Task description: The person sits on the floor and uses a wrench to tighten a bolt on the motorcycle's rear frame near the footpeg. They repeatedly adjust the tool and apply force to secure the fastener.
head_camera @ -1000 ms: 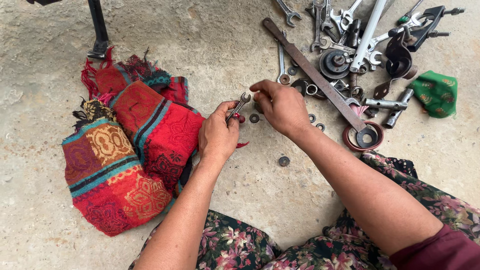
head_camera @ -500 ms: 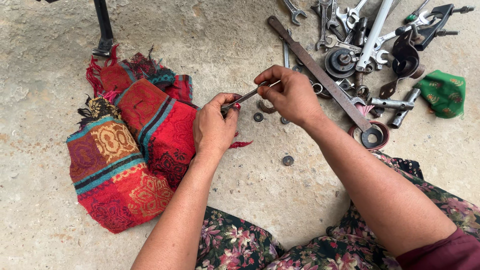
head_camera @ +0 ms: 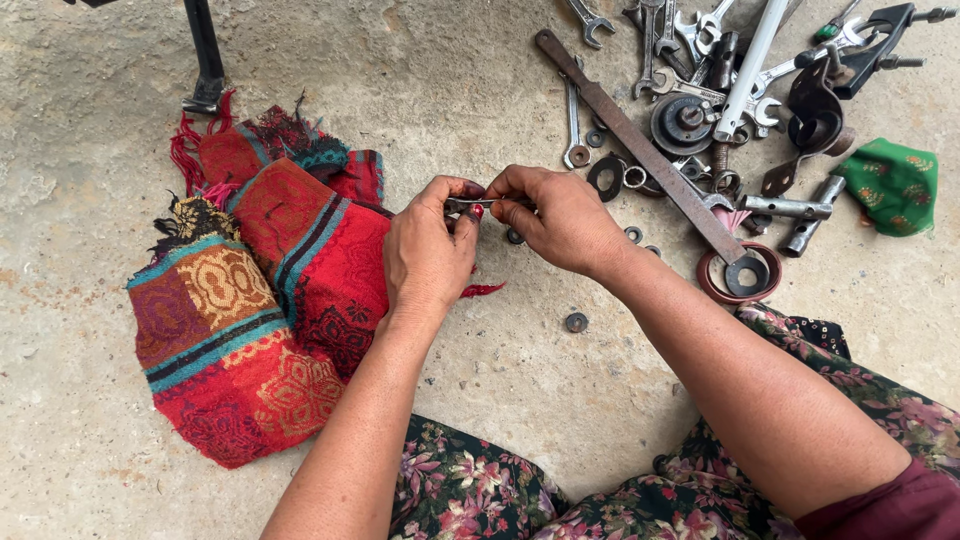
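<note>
Head view showed both hands pinched shut on a small metal tool (head_camera: 478, 203): left hand (head_camera: 428, 250), right hand (head_camera: 565, 218), above the concrete floor (head_camera: 480, 370).

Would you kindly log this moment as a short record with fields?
Setting: concrete floor, person seated
Left hand: pinches one end of a thin metal rod
Right hand: pinches the other end
Beside left hand: red patterned cloth
Beyond right hand: wrenches, flat metal bar, washers, green cloth
Below hands: lone washer

Red patterned cloth (head_camera: 270, 300), green cloth (head_camera: 893, 185), long flat bar (head_camera: 640, 140).
</note>
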